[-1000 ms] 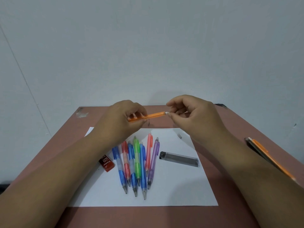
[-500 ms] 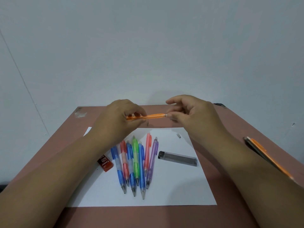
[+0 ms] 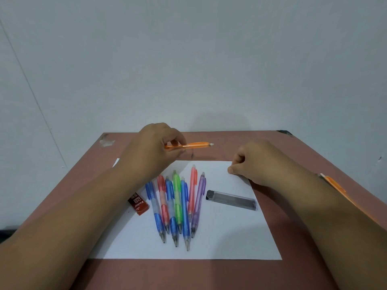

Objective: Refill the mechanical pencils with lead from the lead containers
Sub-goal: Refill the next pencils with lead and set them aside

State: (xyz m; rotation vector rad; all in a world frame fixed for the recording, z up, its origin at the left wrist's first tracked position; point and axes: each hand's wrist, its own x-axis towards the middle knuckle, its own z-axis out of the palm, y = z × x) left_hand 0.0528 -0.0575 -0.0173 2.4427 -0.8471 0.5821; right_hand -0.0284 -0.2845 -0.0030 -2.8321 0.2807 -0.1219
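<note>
Right hand [image 3: 254, 162] has dropped off the orange pencil [image 3: 189, 145] onto the paper's [image 3: 226, 237] far corner, fingers curled, pinching something I can't make out. Left hand [image 3: 155, 147] grips the pencil above the bench [image 3: 272, 273]; lead case [image 3: 231, 200] lies on the paper.

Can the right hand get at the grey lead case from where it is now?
Probably yes. The right hand rests at the paper's far right corner, and the grey lead case lies just nearer the person on bare paper, uncovered, apart from the pencils.
</note>
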